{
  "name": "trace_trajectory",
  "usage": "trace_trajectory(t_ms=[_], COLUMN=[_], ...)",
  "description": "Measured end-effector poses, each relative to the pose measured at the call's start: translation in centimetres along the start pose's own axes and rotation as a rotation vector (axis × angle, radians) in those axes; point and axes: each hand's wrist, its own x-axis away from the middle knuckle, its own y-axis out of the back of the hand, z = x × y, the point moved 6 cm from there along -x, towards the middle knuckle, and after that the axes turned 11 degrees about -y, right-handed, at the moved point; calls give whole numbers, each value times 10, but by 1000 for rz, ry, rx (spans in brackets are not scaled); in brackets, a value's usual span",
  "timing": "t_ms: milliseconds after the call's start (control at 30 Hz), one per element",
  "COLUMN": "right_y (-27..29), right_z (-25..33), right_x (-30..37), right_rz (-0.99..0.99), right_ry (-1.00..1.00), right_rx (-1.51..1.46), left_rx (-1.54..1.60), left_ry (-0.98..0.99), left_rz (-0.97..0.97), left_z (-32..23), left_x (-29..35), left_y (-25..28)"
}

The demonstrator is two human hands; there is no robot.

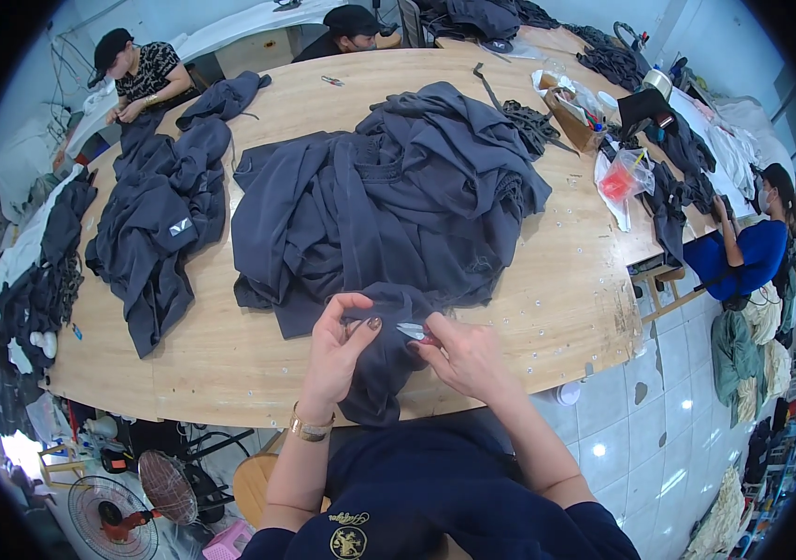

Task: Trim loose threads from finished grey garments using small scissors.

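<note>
A dark grey garment [387, 364] hangs partly over the near edge of the wooden table, in front of my body. My left hand [334, 350] is closed on its upper part, thumb and forefinger bent round the cloth. My right hand [463, 355] grips a small pair of thread snips [410, 329], their pale blades pointing left at the cloth near my left thumb. The handles are mostly hidden by my fingers. Just beyond both hands lies a large heap of dark grey garments [370, 205], some with gathered waistbands.
Another garment pile [160, 205] lies at the left, reaching a person [141, 79] seated at the far left. A second person [346, 33] sits at the far edge, a third [748, 243] at the right. Plastic bags [626, 175] lie on the table's right; a fan [113, 518] stands lower left.
</note>
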Motion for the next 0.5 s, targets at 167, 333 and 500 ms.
trace_trajectory(t_ms=[167, 333, 500], right_y=[1, 4, 9], right_z=[0, 2, 1], right_x=[0, -1, -1], right_rz=[12, 26, 9], right_ry=[22, 42, -45], right_rx=[28, 56, -21], left_rx=[-15, -26, -24], left_ry=[-5, 7, -15], left_rz=[17, 45, 7], left_z=[-1, -4, 0], left_x=[1, 2, 2], left_y=[-2, -7, -1])
